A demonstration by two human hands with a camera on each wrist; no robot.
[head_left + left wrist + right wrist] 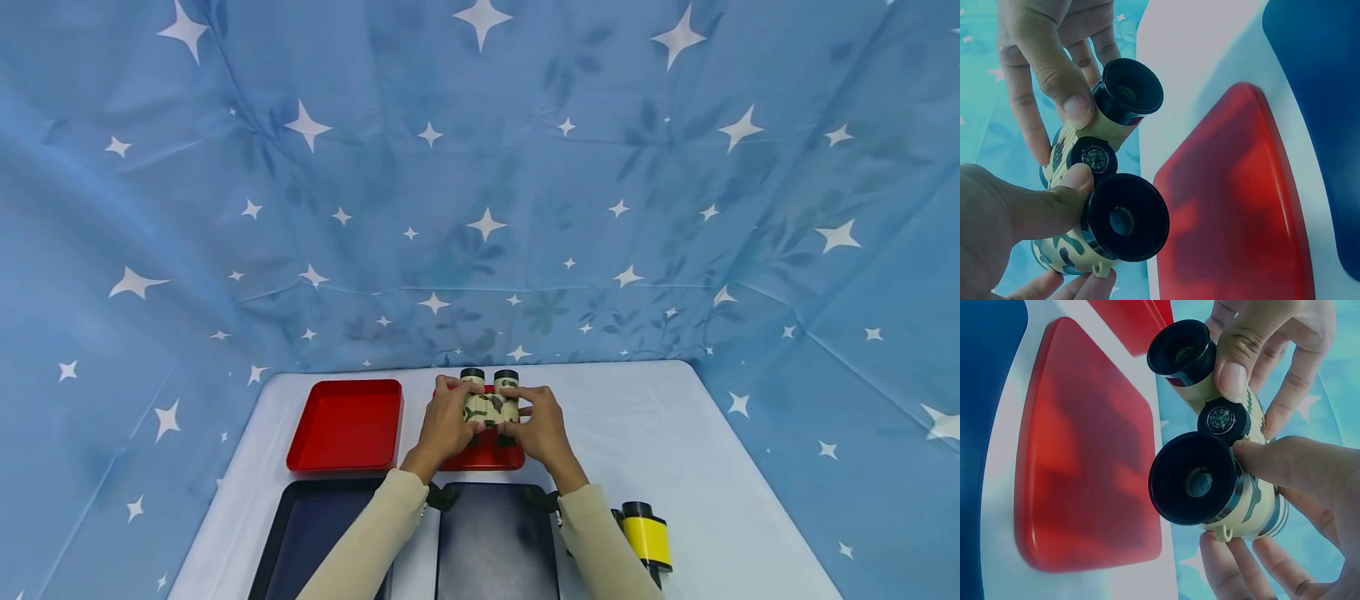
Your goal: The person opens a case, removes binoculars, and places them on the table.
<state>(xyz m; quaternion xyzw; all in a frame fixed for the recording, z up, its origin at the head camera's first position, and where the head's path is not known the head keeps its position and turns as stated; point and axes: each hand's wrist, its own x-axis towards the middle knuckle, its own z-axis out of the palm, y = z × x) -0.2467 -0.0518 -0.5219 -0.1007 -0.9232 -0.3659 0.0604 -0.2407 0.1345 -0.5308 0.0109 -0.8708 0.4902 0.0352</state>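
Observation:
Both hands hold a pair of camouflage binoculars (489, 407) above a red tray (487, 457) near the back of the table. My left hand (446, 423) grips the left barrel and my right hand (543, 425) the right one. In the left wrist view the black eyecups (1129, 215) face the camera, and a small compass (1095, 159) sits between the barrels. Each thumb lies on top of the body, close to that compass. From the right wrist, the binoculars (1254, 506) appear raised off the tray, with fingers curled beneath them.
Another red tray (347, 425) lies at the back left. Nearer me are a dark blue tray with a black rim (281, 533) and a dark grey tray (497, 542). Yellow and black binoculars (647, 537) stand to the right, partly behind my right sleeve. A starry blue curtain (480, 167) surrounds the table.

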